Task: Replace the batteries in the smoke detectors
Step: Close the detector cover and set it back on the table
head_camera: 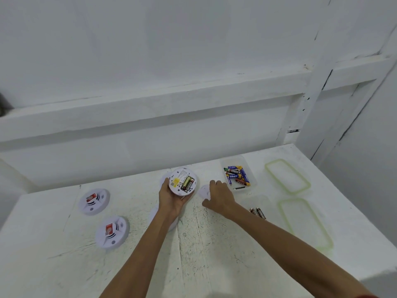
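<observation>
White painted walls (171, 50) with a ledge were seen behind a scuffed white table (214, 244), viewed from above. An open smoke detector (182, 182) was held up over the middle of the table, back side facing the camera. It was gripped from below by the left hand (171, 198), fingers and thumb curled round its rim. Two batteries (188, 183) were seen seated in its compartment, beside a yellow label. The right hand (219, 195) was laid palm down just right of the detector, with its fingertips on a small white cover (204, 191) lying on the table. Whether the cover was pinched or only touched could not be told. A clear tub (251, 181) was placed just beyond the right hand, filled with mixed batteries (237, 175) in blue, yellow, red and black. A few loose batteries (258, 212) were left on the table touching or just beside the right forearm. Two clear lids with green rims were laid flat at the right side, the far lid (287, 176) near the tub and the near lid (305, 224) closer to the camera. Two closed detectors were set face up at the left, well apart from the hands: the far smoke detector (93, 201) and the near smoke detector (112, 232), each marked with a red tag. A white round piece (153, 214) was partly hidden under the left forearm and could not be identified.
</observation>
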Action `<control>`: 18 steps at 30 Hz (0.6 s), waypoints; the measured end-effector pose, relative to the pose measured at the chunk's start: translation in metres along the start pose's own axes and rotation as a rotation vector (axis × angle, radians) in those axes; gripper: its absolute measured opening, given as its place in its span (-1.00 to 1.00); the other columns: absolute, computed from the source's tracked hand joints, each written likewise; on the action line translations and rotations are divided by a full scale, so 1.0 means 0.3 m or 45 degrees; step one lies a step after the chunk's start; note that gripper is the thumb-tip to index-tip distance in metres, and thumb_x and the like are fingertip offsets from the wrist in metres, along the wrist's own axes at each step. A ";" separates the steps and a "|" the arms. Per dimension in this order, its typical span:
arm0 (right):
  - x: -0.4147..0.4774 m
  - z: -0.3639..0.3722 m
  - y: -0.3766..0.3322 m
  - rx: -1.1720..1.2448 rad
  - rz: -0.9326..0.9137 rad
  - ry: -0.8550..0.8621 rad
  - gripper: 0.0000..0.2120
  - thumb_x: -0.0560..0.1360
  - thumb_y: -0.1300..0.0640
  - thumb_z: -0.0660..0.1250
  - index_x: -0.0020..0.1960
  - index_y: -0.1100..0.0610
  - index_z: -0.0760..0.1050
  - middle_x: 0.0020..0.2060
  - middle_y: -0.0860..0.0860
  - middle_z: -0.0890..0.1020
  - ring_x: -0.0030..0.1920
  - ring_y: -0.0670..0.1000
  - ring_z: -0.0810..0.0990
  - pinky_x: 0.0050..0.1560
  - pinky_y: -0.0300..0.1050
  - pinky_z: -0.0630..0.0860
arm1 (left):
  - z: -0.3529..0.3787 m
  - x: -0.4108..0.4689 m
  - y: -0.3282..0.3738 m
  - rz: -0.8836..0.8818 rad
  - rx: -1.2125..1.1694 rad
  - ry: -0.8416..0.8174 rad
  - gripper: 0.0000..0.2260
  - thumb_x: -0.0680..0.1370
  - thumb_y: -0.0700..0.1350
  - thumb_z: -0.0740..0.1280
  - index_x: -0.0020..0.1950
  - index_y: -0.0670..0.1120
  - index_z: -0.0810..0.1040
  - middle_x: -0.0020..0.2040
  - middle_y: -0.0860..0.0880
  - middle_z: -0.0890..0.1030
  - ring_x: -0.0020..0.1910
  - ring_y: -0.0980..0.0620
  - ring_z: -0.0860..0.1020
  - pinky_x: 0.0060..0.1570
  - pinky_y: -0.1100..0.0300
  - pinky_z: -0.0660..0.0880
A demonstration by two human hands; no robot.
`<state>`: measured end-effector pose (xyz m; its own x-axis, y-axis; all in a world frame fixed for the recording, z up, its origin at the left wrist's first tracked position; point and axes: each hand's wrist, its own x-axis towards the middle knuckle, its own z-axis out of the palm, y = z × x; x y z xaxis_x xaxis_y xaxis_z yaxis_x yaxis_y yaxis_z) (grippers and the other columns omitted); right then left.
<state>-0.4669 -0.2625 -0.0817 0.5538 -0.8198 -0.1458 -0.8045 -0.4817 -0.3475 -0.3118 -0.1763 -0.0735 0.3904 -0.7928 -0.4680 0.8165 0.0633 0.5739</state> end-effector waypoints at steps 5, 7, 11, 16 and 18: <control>-0.026 -0.031 0.001 0.531 0.076 0.320 -0.49 0.36 -0.10 0.43 0.19 0.15 0.43 0.00 0.03 0.55 0.01 0.04 0.52 -0.12 -0.11 0.44 | -0.004 0.003 -0.010 0.024 0.038 0.051 -0.62 0.74 0.07 0.09 0.41 -0.09 0.51 0.30 -0.22 0.61 0.27 -0.25 0.56 -0.02 -0.16 0.69; -0.022 -0.066 -0.031 0.672 -0.020 0.411 -0.51 0.37 -0.07 0.46 0.21 0.11 0.44 0.03 -0.02 0.55 0.02 -0.01 0.51 -0.07 -0.13 0.45 | 0.007 0.007 -0.006 0.019 0.067 0.053 -0.62 0.74 0.07 0.08 0.39 -0.10 0.51 0.27 -0.22 0.62 0.24 -0.23 0.57 0.10 -0.17 0.62; -0.013 -0.119 -0.113 0.607 -0.345 0.370 -0.57 0.42 -0.01 0.44 0.23 0.07 0.45 0.08 -0.03 0.55 0.08 -0.01 0.47 -0.02 -0.10 0.49 | 0.020 0.010 0.010 0.029 0.130 0.046 -0.62 0.73 0.07 0.08 0.32 -0.10 0.56 0.22 -0.20 0.65 0.29 -0.22 0.54 0.40 -0.25 0.42; -0.003 -0.107 -0.123 0.309 -0.504 0.323 -0.53 0.44 -0.01 0.41 0.30 0.08 0.44 0.22 -0.04 0.54 0.22 0.05 0.44 0.12 0.05 0.46 | 0.036 0.000 -0.014 0.013 0.196 -0.005 -0.55 0.70 0.14 0.08 0.38 -0.09 0.57 0.29 -0.21 0.64 0.29 -0.23 0.55 0.28 -0.20 0.47; -0.001 -0.108 -0.117 0.288 -0.502 0.318 -0.53 0.44 -0.02 0.41 0.31 0.08 0.44 0.24 -0.04 0.55 0.24 0.05 0.45 0.13 0.06 0.44 | 0.035 0.003 -0.010 0.005 0.219 -0.013 -0.52 0.70 0.15 0.09 0.43 -0.11 0.54 0.32 -0.22 0.63 0.30 -0.23 0.56 0.23 -0.16 0.51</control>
<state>-0.4459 -0.2555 -0.0393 0.7152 -0.6518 0.2523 -0.4636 -0.7125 -0.5268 -0.3182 -0.1835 -0.0684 0.3886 -0.7989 -0.4590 0.7297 -0.0374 0.6828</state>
